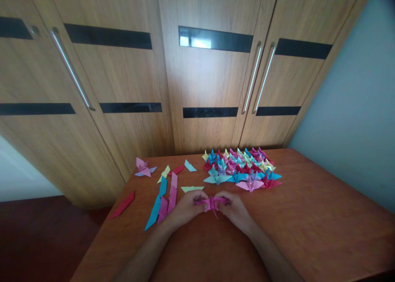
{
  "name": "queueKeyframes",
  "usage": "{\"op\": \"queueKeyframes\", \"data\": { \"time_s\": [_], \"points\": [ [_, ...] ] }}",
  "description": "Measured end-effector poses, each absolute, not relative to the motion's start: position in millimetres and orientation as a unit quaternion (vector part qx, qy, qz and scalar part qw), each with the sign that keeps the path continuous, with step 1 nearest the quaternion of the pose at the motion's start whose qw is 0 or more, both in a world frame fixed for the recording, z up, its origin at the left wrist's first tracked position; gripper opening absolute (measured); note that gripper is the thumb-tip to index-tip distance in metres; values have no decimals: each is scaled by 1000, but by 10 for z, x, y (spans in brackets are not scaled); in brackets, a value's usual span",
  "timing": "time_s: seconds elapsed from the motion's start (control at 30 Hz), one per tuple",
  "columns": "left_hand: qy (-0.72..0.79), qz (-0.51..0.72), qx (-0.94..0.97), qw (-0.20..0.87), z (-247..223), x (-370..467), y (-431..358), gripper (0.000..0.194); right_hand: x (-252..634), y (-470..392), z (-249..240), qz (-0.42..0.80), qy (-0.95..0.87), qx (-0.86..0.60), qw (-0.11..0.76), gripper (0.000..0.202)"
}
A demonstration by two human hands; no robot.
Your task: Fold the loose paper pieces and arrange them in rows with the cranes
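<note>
Evidently both hands were busy with one thing: a magenta folded paper (211,204), which sat low in the centre of the frame, just in front of the person. The left hand (189,205) pinched its left side between thumb and fingers, and the right hand (233,208) gripped its right side the same way, so that the pleated middle showed between them and a thin point hung downward.

Just above the left hand, a pale green piece (191,188) lay flat on the brown table (311,208). Left of that hand, blue strips (153,213) and pink strips (173,188) lay slanting beside one another, and farther toward the lower left a red strip (124,204) lay near the table's edge. Above the strips were a yellow piece (163,174), a smaller red piece (177,169) and a light blue piece (190,166), with a pink paper bird (142,166) to their left.

Right of centre, beyond the hands, many-coloured paper birds (240,167) stood crowded in rows. Wooden cupboard doors (210,78) with dark bands and metal handles filled the upper frame; a pale bluish wall (348,113) closed the right side.
</note>
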State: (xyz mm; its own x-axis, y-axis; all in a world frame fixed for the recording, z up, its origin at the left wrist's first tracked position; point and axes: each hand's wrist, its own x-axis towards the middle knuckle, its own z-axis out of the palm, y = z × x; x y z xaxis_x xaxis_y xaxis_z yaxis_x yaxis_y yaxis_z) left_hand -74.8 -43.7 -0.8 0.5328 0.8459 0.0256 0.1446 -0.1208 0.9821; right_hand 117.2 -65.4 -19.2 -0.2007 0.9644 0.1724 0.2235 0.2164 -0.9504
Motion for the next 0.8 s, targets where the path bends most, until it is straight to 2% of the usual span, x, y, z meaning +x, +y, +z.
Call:
{"op": "queueKeyframes", "data": {
  "time_s": [0.23, 0.43, 0.53, 0.8],
  "points": [
    [401, 285, 758, 427, -19, -729, -495, 15, 1160, -695, -146, 416, -655, -452, 440, 10],
    [405, 290, 767, 403, -5, -726, -497, 15, 1150, -698, -147, 395, -678, -463, 412, 12],
    [395, 300, 749, 440, -4, -737, -476, 15, 1167, -686, -156, 418, -662, -453, 427, 12],
    [337, 293, 640, 625, 163, -785, -499, 26, 1284, -732, -96, 630, -538, -352, 435, 19]
  ]
}}
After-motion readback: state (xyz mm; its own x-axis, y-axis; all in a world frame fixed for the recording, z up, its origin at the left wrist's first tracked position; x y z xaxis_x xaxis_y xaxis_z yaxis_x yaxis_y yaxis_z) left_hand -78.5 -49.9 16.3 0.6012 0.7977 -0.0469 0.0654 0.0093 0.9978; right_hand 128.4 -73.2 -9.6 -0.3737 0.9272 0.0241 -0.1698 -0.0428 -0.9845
